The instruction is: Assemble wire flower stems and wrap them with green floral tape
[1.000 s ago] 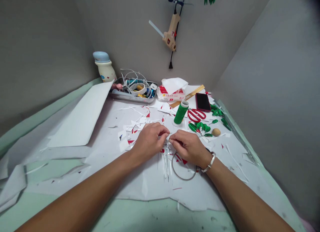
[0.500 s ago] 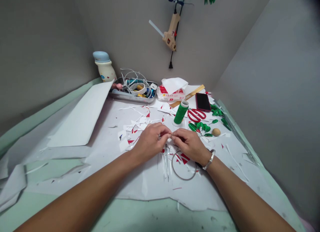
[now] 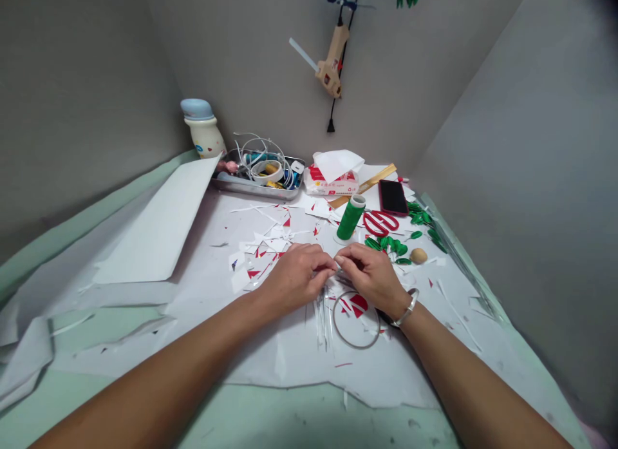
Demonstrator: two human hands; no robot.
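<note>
A small white piece (image 3: 330, 266), mostly hidden, is pinched between the fingertips of the left hand (image 3: 294, 279) and the right hand (image 3: 371, 276).

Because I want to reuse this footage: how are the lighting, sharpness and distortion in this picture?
In the head view, the light is soft and even, with weak shadows; the left hand and right hand look fairly sharp; the wide lens bends the wall; the top right corner falls dark.
</note>
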